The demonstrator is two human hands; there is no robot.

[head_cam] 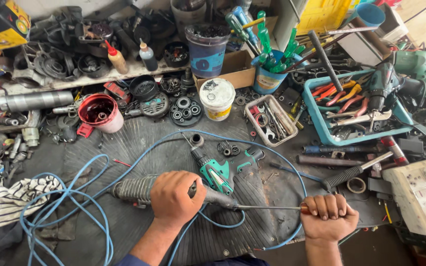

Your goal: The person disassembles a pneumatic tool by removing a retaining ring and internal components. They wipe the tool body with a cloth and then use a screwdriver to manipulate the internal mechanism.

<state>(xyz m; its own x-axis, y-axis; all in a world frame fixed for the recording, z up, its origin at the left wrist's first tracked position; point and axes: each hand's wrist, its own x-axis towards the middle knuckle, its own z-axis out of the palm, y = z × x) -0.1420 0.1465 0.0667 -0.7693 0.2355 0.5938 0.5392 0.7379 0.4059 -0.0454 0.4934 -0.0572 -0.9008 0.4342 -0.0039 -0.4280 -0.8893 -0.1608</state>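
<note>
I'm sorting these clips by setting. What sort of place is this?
Most likely a power-tool repair workshop bench. A blue plastic tray holds pliers and a drill, a blue cup is packed with green-handled screwdrivers, and the left hand steadies a grey ribbed tool body while the right hand drives a screwdriver into it.

1. We see a blue cable (75,197) looping over the dark grey ribbed mat (139,143).
2. We note a green-and-black drill (223,170).
3. We see a red-lined bowl (99,112) and a white tub (217,98).
4. We find a teal tray (321,125) with orange-handled pliers (334,92).
5. We spot a striped black-and-white cloth (11,202).
</note>
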